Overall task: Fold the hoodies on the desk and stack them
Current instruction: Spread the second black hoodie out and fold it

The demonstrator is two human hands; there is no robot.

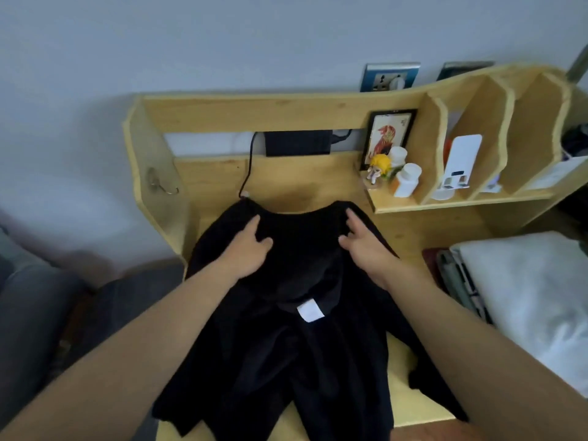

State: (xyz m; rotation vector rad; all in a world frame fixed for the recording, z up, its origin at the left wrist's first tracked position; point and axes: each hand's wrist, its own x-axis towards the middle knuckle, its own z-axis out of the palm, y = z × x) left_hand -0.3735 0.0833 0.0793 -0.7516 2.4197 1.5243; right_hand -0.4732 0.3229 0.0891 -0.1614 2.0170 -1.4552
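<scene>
I see the pale wooden worktop [404, 396] with its raised back panel and a shelf unit [471, 198] of upright dividers on the right. Spread over the middle of the worktop lies the black hoodie [286, 361], unfolded, its hood end toward the back panel and its lower part crumpled toward me, hanging a little past the near edge. To the right, a white folded garment or bedding [534, 297] sits on a pile at the worktop's side; I cannot tell which it is

My left hand [248, 246] rests on the hoodie's upper left, fingers bent and gathering a fold of black cloth, thumb out toward the centre. My right hand [362, 243] is on the upper right, its fingers curled into the cloth near the hood edge; both are grasping the hoodie

A black box [297, 143] with a cable [249, 163] hanging from it stands in the gap of the back panel. A framed picture [386, 136] leans on the shelf, two white bottles [407, 179] just beside it, and a small yellow-haired figurine [378, 170] in front. A white label [310, 310] shows inside the hoodie's neck
</scene>
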